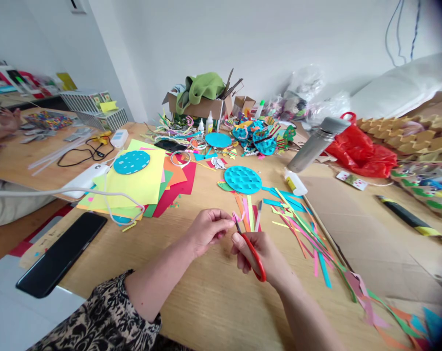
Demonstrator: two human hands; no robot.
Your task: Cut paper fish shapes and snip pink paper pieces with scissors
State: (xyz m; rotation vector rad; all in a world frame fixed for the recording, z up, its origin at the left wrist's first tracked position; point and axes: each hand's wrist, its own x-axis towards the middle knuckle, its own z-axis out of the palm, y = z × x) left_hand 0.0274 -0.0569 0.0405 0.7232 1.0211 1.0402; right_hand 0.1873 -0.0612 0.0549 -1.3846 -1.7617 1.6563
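Red-handled scissors (256,258) are gripped in my right hand (255,251), their blades pointing up and to the left. Between the thumb and fingers of my left hand (210,226) is a thin pink paper strip (240,215), which meets the scissor blades. Whether the blades are apart is hard to make out. Just beyond both hands lie a blue textured paper disc (243,179), a pen (258,216) and upright-lying strips of orange, pink and yellow paper (249,213). To the right spreads a loose bunch of coloured paper strips (297,224).
A black phone (62,253) lies at the left edge, near stacked coloured paper (133,180) and a power strip (85,180). A grey flask (316,144), glue bottle (295,183), red plastic bag (363,151), cardboard sheet (371,229) and utility knife (407,217) occupy the right.
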